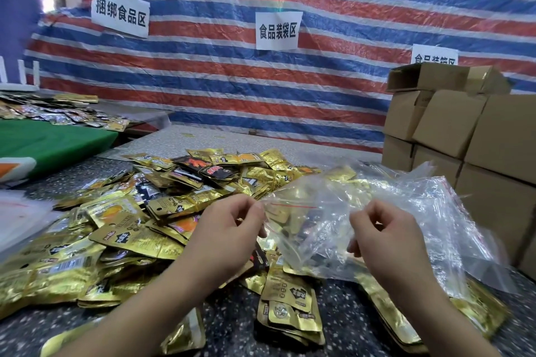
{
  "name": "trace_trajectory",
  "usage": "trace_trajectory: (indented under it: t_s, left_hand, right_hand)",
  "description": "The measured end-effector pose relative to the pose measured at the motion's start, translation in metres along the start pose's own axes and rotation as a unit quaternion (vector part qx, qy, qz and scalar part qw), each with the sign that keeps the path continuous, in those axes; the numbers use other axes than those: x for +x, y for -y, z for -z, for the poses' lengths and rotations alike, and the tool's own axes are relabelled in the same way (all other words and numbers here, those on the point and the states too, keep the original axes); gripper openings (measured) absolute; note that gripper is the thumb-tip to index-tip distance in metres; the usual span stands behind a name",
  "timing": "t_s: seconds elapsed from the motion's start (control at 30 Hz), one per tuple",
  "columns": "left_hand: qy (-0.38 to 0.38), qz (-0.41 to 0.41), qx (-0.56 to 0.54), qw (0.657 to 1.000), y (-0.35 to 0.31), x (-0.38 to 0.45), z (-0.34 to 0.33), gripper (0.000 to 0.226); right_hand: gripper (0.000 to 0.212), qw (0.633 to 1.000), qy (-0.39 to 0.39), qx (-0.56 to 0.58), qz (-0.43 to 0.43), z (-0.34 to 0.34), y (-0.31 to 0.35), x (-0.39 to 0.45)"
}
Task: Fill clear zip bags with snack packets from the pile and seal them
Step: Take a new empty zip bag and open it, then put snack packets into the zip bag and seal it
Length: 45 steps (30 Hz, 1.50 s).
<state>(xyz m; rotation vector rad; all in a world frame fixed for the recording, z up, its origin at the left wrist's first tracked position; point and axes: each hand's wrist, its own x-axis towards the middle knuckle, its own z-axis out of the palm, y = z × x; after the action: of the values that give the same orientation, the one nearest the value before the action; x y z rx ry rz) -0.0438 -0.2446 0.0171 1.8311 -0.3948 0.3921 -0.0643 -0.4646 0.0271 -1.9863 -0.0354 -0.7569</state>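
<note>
The person is holding a clear zip bag [313,229] just above the near right edge of the pile of snack packets [162,211]; the left hand [229,229] is pinching the bag's left mouth corner, by the red zip line; the right hand [383,238] is curling its fingers round the bag's right side. The bag is appearing to contain few packets, though glare is making the contents hard to judge; the zip is probably not yet sealed. The pile is remaining large, spreading left of the bag across the speckled table [226,327]; more clear bags [435,200] are lying right of the pile, beside stacked cardboard boxes [464,130]; most of the filling is apparently still outstanding.
</note>
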Motion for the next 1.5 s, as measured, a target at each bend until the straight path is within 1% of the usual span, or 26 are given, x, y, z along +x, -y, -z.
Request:
trace_trajectory:
  t_s: [0.1,0.17,0.23,0.3,0.37,0.43,0.5,0.53,0.57,0.63,0.67,0.7,0.77,0.83,0.87,0.93,0.97,1.03,1.1,1.17,1.23,1.3,1.4,1.43,1.47,1.5]
  left_hand:
    - [0.006,-0.031,0.071,0.997,0.003,-0.002,-0.003,0.033]
    - [0.012,-0.064,0.126,0.99,0.005,-0.006,-0.007,0.035]
    - [-0.007,-0.107,0.162,0.981,0.008,-0.009,-0.009,0.033]
    - [-0.026,-0.17,0.183,0.968,0.003,-0.015,-0.011,0.038]
    - [0.009,-0.245,0.213,0.946,-0.005,-0.022,-0.011,0.042]
    - [0.084,-0.298,0.243,0.919,-0.009,-0.029,-0.013,0.051]
    - [0.152,-0.298,0.257,0.907,-0.01,-0.035,-0.017,0.062]
    - [0.167,-0.297,0.269,0.901,-0.009,-0.038,-0.019,0.066]
    - [0.17,-0.307,0.284,0.892,-0.007,-0.04,-0.022,0.065]
    - [0.175,-0.32,0.312,0.878,-0.008,-0.041,-0.027,0.055]
    - [0.176,-0.316,0.311,0.879,-0.007,-0.04,-0.028,0.046]
    - [0.17,-0.308,0.295,0.888,-0.006,-0.039,-0.029,0.037]
    - [0.142,-0.283,0.257,0.913,-0.005,-0.036,-0.026,0.027]
    - [0.105,-0.264,0.238,0.929,-0.003,-0.031,-0.021,0.019]
    - [0.087,-0.26,0.235,0.933,-0.002,-0.027,-0.019,0.02]
    - [0.049,-0.258,0.232,0.937,-0.003,-0.019,-0.012,0.029]
    - [0.03,-0.256,0.222,0.94,-0.004,-0.015,-0.009,0.033]
    - [-0.007,-0.247,0.185,0.951,-0.004,-0.008,-0.002,0.042]
    - [-0.032,-0.232,0.141,0.962,-0.002,-0.003,0.003,0.051]
    - [-0.046,-0.221,0.101,0.969,0.0,0.0,0.008,0.053]
    - [-0.053,-0.206,0.093,0.973,0.001,0.003,0.011,0.057]
    - [-0.051,-0.192,0.094,0.976,0.002,0.005,0.013,0.059]
    - [-0.007,-0.167,0.07,0.983,0.004,0.008,0.018,0.064]
    - [0.015,-0.158,0.059,0.986,0.003,0.009,0.021,0.064]
    - [0.036,-0.147,0.046,0.987,0.003,0.01,0.024,0.062]
    - [0.053,-0.134,0.032,0.989,0.002,0.011,0.028,0.06]
  right_hand:
    - [0.025,0.998,-0.01,-0.054,0.038,-0.004,0.005,-0.005]
    - [0.026,0.998,-0.003,-0.05,0.044,-0.009,0.007,-0.008]
    - [0.029,0.998,-0.004,-0.037,0.054,-0.011,0.007,-0.009]
    - [0.032,0.998,-0.011,-0.024,0.06,-0.013,0.007,-0.01]
    - [0.036,0.999,-0.012,-0.009,0.046,-0.013,0.006,-0.009]
    - [0.04,0.999,-0.019,0.004,0.028,-0.013,0.005,-0.008]
    - [0.039,0.999,-0.025,0.025,0.011,-0.013,0.005,-0.008]
    - [0.038,0.999,-0.025,0.037,-0.005,-0.014,0.006,-0.008]
    - [0.038,0.998,-0.026,0.045,-0.021,-0.014,0.008,-0.008]
    - [0.04,0.998,-0.028,0.044,-0.04,-0.014,0.009,-0.006]
    - [0.041,0.998,-0.03,0.042,-0.041,-0.013,0.009,-0.006]
    - [0.04,0.998,-0.033,0.037,-0.034,-0.011,0.009,-0.005]
    - [0.037,0.998,-0.049,0.021,-0.015,-0.006,0.006,-0.003]
    - [0.029,0.998,-0.069,0.005,-0.008,0.0,0.002,0.002]
    - [0.025,0.997,-0.081,-0.001,-0.009,0.001,-0.001,0.006]
    - [0.019,0.996,-0.081,0.011,-0.023,0.003,-0.005,0.011]
    - [0.024,0.997,-0.064,0.014,-0.032,0.004,-0.007,0.013]
    - [0.034,0.999,0.005,0.002,-0.048,0.002,-0.007,0.012]
    - [0.035,0.995,0.075,-0.026,-0.056,-0.002,-0.006,0.008]
    - [0.032,0.99,0.119,-0.059,-0.05,-0.005,-0.005,0.006]
    - [0.035,0.986,0.145,-0.059,-0.049,-0.006,-0.003,0.005]
    - [0.04,0.986,0.151,-0.033,-0.059,-0.006,-0.003,0.005]
    - [0.039,0.982,0.139,0.036,-0.126,-0.007,-0.002,0.007]
    - [0.036,0.981,0.136,0.035,-0.133,-0.008,-0.003,0.006]
    - [0.032,0.984,0.138,-0.003,-0.115,-0.008,-0.006,0.005]
    - [0.026,0.984,0.143,-0.069,-0.079,-0.008,-0.01,0.005]
